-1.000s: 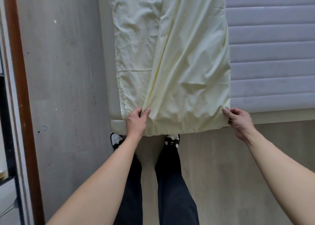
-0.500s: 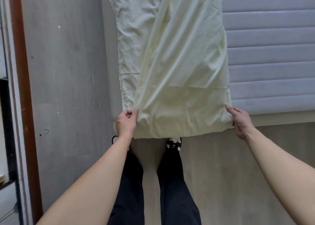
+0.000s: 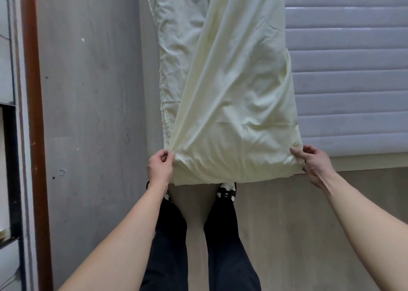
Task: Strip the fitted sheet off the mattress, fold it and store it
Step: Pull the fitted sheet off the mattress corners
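Fitted sheet [image 3: 231, 96] off the bed surface, folded into a long strip along the mattress [image 3: 353, 70] left edge, near end lifted at 6 o'clock of the strip. Left hand [image 3: 160, 167] pinching the 7 o'clock corner, fingers clamped on cloth. Right hand [image 3: 315, 165] pinching the 5 o'clock corner likewise. Likely risks: layers sliding apart if one pinch loosens; uneven pull skewing the fold; slack end dragging onto floor [image 3: 309, 224]
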